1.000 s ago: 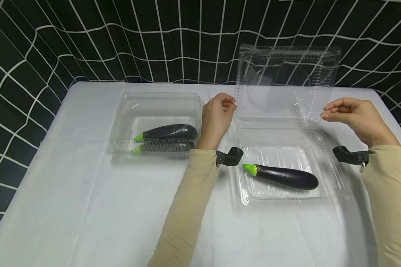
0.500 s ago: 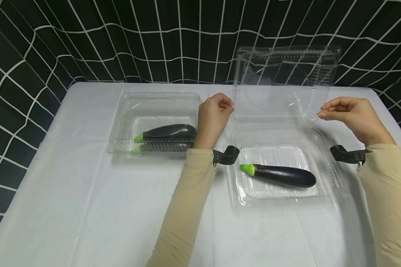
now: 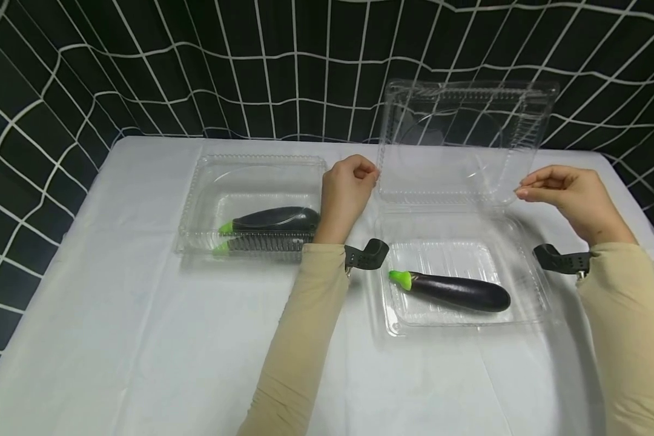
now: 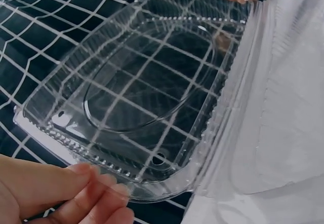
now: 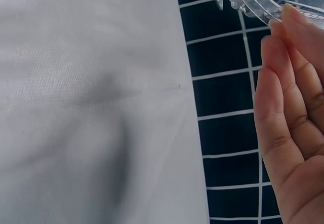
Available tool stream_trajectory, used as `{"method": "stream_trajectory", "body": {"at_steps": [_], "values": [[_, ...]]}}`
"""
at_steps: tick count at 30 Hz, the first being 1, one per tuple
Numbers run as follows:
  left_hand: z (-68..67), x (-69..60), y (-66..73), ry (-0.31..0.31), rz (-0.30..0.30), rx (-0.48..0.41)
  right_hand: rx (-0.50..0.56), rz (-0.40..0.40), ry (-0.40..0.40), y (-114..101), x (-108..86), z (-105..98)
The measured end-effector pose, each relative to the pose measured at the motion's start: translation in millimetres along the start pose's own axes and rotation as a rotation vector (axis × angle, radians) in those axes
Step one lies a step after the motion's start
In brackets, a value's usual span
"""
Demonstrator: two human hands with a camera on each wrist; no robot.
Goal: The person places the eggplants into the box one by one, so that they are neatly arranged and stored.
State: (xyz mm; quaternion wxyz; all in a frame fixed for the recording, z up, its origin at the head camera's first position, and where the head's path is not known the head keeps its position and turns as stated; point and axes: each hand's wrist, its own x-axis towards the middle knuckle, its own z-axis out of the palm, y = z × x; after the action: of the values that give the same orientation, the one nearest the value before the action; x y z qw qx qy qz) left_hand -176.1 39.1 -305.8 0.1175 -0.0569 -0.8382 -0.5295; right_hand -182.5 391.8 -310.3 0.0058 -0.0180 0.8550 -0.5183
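Observation:
A clear plastic clamshell container [image 3: 384, 315] lies open on the right half of the table, its lid [image 3: 436, 166] standing raised at the back. One dark eggplant [image 3: 458, 292] with a green stem end rests in its base. My left hand [image 3: 347, 194] pinches the lid's left edge between thumb and fingers; the left wrist view shows this grip on the lid rim [image 4: 55, 143]. Across from it, my right hand [image 3: 574, 200] pinches the lid's right edge, and in the right wrist view thumb and fingertips meet on the rim [image 5: 263, 11].
On the left stands a second clear container [image 3: 196, 194], its lid down, with a dark eggplant [image 3: 275, 219] inside; a second dark shape below it may be a reflection. White cloth covers the table [image 3: 196, 339]. Dark netting with white cords [image 3: 223, 85] surrounds the back and sides.
Both hands have shifted slightly left, and the open container with its eggplant has slid a little left too. Both hands keep their pinch on the raised lid.

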Motion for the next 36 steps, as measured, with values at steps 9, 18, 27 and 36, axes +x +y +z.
{"method": "stream_trajectory", "body": {"at_steps": [9, 18, 27, 36], "values": [[0.2, 2.8, -0.3, 0.039, 0.086, -0.111, -0.012, -0.040, 0.040, -1.6, -4.1, 2.4], [-2.2, 2.1, -1.5, 0.023, 0.084, -0.276, -0.015, -0.097, 0.086, 3.8, -9.4, 7.6], [-0.7, 1.5, -0.4, 0.027, 0.108, -0.326, -0.036, -0.131, 0.170, 4.3, -15.3, 9.7], [-9.8, 1.6, -2.5, 0.073, 0.109, -0.288, -0.030, -0.095, 0.109, -4.8, -9.7, 11.4]]}}
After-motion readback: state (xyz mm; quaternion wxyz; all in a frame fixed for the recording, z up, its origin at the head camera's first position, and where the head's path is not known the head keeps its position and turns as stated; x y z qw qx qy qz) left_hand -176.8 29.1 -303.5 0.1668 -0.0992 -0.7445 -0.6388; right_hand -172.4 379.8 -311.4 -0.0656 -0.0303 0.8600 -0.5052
